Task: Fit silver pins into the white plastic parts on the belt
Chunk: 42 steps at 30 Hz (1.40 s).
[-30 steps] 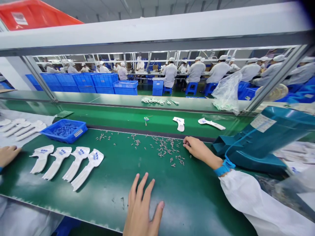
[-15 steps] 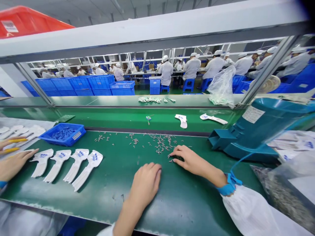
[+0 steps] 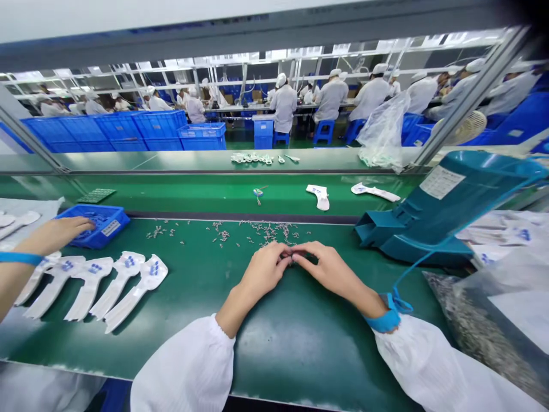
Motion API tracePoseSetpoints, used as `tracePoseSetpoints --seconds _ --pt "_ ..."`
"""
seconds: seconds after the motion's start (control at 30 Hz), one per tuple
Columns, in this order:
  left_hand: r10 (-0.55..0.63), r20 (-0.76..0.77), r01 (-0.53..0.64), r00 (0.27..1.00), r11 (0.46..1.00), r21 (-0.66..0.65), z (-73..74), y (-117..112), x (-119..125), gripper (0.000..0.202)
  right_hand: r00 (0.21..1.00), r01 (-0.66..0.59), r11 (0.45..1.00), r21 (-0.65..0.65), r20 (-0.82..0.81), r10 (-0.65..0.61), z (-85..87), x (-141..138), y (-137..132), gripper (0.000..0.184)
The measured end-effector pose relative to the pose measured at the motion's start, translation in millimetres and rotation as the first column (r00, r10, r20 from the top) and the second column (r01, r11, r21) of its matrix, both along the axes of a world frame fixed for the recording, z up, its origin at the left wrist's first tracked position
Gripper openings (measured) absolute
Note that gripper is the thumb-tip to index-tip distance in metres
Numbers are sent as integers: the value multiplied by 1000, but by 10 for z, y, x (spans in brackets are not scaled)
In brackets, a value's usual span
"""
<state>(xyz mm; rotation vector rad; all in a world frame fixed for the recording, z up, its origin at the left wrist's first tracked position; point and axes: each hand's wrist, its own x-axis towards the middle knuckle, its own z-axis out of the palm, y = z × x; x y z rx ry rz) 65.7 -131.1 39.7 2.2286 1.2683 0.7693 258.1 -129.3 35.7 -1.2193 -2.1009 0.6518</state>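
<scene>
In the head view, the left hand (image 3: 263,267) and right hand (image 3: 323,266) sit close together, fingertips meeting beside scattered metal parts (image 3: 261,232) on the green desk (image 3: 274,355); whether they pinch one, I cannot tell. A co-worker's hand (image 3: 55,236) rests on a blue tray (image 3: 115,233), near white pieces (image 3: 124,277).

A factory floor (image 3: 244,144) (conveyor belts (image 3: 240,191), smocked workers (image 3: 330,98)).

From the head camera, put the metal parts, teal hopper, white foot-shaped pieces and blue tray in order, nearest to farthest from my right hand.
From the right hand:
1. Small metal parts, just ahead of it.
2. Teal hopper, to its right.
3. White foot-shaped pieces, in a row to the left.
4. Blue tray, far left, under a co-worker's hand.
</scene>
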Motion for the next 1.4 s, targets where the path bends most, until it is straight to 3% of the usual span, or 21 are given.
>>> tracePoseSetpoints --seconds 0.13,0.3,0.5,0.6,0.87,1.2,1.4 --pt "-5 203 8 979 1000 -16 69 -8 76 11 953 17 976 -217 -291 -81 2 24 32 27" --pt "-4 346 21 938 999 -45 52 -17 112 16 855 -37 947 -318 -500 -134 -25 45 52 31" --pt "51 391 -29 919 998 -62 42 26 86 6 900 116 980 -164 -399 -173 16 14 -5 28" --pt "32 382 -13 924 999 -53 49 27 86 9 921 110 985 -131 -360 -151 34 8 -29 27" --pt "-18 357 32 934 999 -32 55 18 94 12 891 25 993 -118 -448 -76 14 22 -31 30" --pt "-2 357 -26 934 997 75 120 -12 100 10 827 117 986 -119 -538 -163 60 1 -67 18" --pt "-15 365 -41 931 988 146 127 -16 96 9 782 73 977 -199 -597 -180 46 0 -37 27"
